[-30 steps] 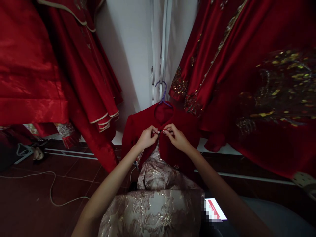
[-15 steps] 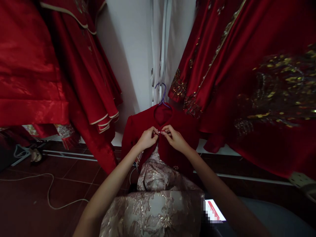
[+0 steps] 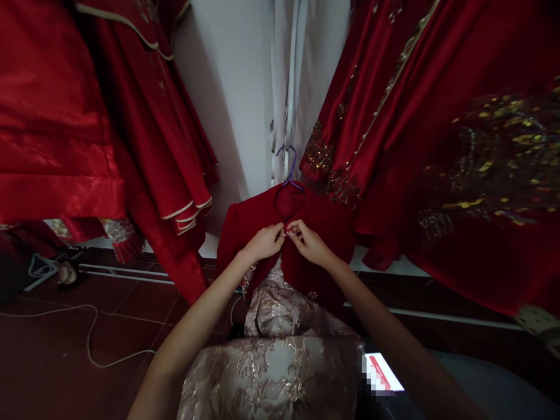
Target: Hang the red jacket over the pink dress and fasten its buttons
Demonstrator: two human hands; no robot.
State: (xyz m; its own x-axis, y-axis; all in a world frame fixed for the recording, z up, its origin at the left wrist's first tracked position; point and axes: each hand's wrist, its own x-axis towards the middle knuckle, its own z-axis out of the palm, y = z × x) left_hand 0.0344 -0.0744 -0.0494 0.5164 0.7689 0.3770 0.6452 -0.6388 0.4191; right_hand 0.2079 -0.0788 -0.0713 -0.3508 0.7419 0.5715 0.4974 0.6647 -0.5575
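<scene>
A short red jacket (image 3: 251, 219) hangs on a purple hanger (image 3: 292, 166) in front of me. My left hand (image 3: 268, 241) is closed in a pinch on the jacket's left front edge, just below the round neckline. Opposite it, my right hand (image 3: 308, 242) pinches the other front edge. Their fingertips nearly meet around a small shiny fastening (image 3: 286, 233), mostly covered by the fingers. Below the hands the jacket fronts part over a pale, gold-patterned shiny garment (image 3: 280, 303), which spreads toward me.
Red garments (image 3: 149, 134) hang on the left, and red gowns with beads and sequins (image 3: 376, 116) on the right. A white metal upright (image 3: 291, 76) stands behind the hanger. A pale cable (image 3: 90, 332) lies on the tiled floor. At lower right a lit screen (image 3: 385, 373) shows.
My left hand has turned slightly, its fingers curling more over the fastening. My right hand keeps its pinch almost unmoved. The whole view has shifted a little.
</scene>
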